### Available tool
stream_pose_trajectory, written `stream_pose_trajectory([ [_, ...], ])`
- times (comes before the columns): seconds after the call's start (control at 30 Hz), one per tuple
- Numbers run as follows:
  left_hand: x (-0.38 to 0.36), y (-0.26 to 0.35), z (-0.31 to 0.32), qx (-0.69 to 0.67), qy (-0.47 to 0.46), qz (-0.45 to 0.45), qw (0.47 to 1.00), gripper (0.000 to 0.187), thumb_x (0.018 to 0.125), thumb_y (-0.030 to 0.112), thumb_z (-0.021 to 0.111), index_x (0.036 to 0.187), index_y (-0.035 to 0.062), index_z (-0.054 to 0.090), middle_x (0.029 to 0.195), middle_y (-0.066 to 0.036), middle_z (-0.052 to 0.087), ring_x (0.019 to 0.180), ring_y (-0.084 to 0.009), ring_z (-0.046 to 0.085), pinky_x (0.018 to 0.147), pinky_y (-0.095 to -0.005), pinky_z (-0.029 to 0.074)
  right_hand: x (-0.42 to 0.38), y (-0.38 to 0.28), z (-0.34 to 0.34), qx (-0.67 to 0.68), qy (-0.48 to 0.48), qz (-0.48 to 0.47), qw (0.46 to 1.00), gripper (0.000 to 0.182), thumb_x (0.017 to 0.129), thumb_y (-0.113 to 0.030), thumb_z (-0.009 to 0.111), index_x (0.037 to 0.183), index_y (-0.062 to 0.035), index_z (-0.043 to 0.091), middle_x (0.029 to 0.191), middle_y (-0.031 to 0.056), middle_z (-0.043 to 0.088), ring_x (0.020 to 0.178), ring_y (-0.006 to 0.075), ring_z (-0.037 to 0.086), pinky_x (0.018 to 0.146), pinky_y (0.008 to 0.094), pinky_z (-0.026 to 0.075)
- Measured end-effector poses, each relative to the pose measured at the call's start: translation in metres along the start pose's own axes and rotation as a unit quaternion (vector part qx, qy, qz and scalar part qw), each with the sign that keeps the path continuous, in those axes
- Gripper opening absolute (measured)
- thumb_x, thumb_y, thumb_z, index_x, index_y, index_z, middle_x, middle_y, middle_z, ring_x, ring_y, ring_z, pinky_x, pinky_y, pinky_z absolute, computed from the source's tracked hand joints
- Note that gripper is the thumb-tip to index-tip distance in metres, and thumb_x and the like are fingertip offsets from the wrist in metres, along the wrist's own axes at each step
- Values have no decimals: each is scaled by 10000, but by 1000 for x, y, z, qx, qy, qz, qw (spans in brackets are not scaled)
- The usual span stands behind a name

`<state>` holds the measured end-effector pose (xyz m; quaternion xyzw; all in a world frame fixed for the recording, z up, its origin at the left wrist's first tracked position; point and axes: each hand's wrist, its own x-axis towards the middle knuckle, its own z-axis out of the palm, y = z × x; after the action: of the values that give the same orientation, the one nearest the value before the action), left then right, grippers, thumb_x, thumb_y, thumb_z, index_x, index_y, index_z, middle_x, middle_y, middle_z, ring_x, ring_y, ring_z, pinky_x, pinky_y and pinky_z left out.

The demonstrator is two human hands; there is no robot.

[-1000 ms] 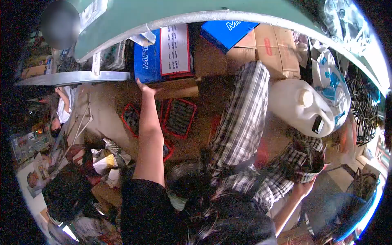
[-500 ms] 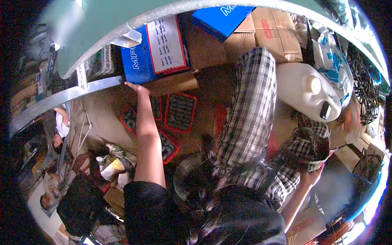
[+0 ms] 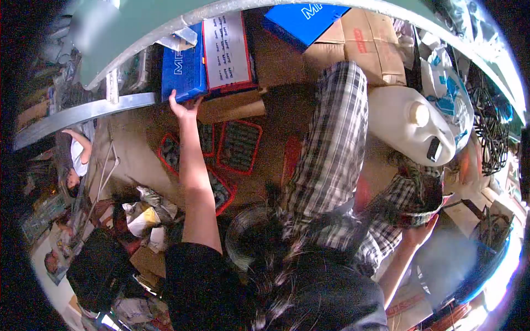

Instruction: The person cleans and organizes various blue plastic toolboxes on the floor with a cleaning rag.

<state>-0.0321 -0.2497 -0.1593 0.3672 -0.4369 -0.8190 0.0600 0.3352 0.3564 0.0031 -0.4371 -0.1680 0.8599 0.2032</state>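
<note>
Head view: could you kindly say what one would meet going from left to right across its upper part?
Metal bar, blue box by the left hand, tilted blue box, brown carton, blue-and-white bag, black wire-like bundle.

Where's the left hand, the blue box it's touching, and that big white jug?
Left hand [image 3: 185, 110]: head view, middle of the hand.
Blue box [image 3: 186, 73]: head view, its blue side.
White jug [image 3: 404, 129]: head view, its body, beside the cap.
</note>
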Motion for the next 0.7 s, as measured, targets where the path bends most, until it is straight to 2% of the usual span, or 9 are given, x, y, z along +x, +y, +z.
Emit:
stream_pose_trajectory([
  [0.03,-3,2,-1,-11,49,-2,999,622,637,441,618,1152,124,470,1119,-96,490,1018,-324,472,799,-549,423,-1,4,5,-15,43,-28,999,482,849,-356,490,1248,-90,446,1301,96,432,1182,304,404,999,492,283],
  [0.17,-9,25,6,1,51,-19,999,593,616,485,620,1063,114,500,1038,-94,525,953,-304,515,789,-522,440,-3,13,2,-115,115,-105,981,471,858,-358,468,1243,-86,449,1290,91,444,1178,297,411,989,471,304],
  [0.37,-62,23,-31,-19,45,36,998,557,620,486,620,1025,117,515,973,-54,560,871,-259,557,723,-415,478,2,3,-16,-116,127,-131,976,432,881,-319,408,1234,-73,450,1305,106,423,1202,299,378,1004,487,270],
  [0.4,-85,20,-37,-46,-6,46,998,543,627,478,624,1026,121,530,980,-47,570,855,-247,564,689,-396,485,3,1,-16,-103,128,-130,978,426,885,-310,399,1235,-72,447,1307,111,419,1203,300,376,1007,488,266],
  [0.47,-121,13,-56,-98,61,7,993,510,640,465,617,1024,136,545,993,-31,577,872,-234,561,676,-383,481,3,-3,-17,-81,133,-127,980,415,894,-294,382,1239,-69,440,1312,121,410,1205,303,372,1011,492,260],
  [0.5,-129,9,-79,-104,1,20,994,522,637,466,623,1033,135,538,1014,-20,569,891,-237,553,676,-382,480,9,-8,-26,-66,93,-123,986,414,892,-285,394,1242,-68,436,1311,126,409,1202,303,376,1010,496,263],
  [0.57,-178,4,-84,-96,71,57,991,550,648,465,617,1078,136,515,1050,-15,556,923,-238,539,676,-376,486,24,-20,-46,-38,12,-109,993,415,888,-268,419,1250,-64,426,1310,136,408,1196,304,383,1007,503,270],
  [0.67,-249,3,-89,-52,159,57,984,565,674,473,593,1119,141,491,1063,-14,554,937,-236,539,681,-380,491,23,-17,-18,-26,-53,-60,996,410,877,-212,459,1252,-52,419,1303,151,409,1180,305,403,983,505,315],
  [0.7,-275,1,-84,-31,196,53,979,567,683,476,584,1131,143,483,1064,-14,554,938,-235,541,682,-381,493,15,-4,5,-148,32,-159,975,421,865,-202,493,1249,-44,425,1304,153,406,1165,311,420,958,511,348],
])
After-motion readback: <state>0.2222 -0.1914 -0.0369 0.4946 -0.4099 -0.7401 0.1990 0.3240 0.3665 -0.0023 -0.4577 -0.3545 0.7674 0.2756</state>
